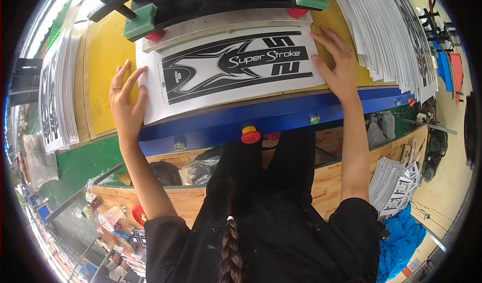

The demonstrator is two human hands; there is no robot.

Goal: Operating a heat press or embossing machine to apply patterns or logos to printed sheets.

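Note:
A white sheet point(221, 72) with a bold black printed design lies flat on the yellow work surface, its far edge by the pale metal bar point(226, 24) of a press. My left hand point(127, 94) rests at the sheet's left edge, fingers spread, a ring on one finger. At the right edge is my right hand point(336, 62), its fingers apart and the tips by the sheet's corner. Neither hand is closed around anything.
Stacks of printed sheets stand at left point(57, 92) and right point(381, 32). Green blocks point(139, 23) sit on the black press overhead. Along the front runs a blue rail point(201, 130) with a red stop button point(250, 135) and a green button point(314, 119).

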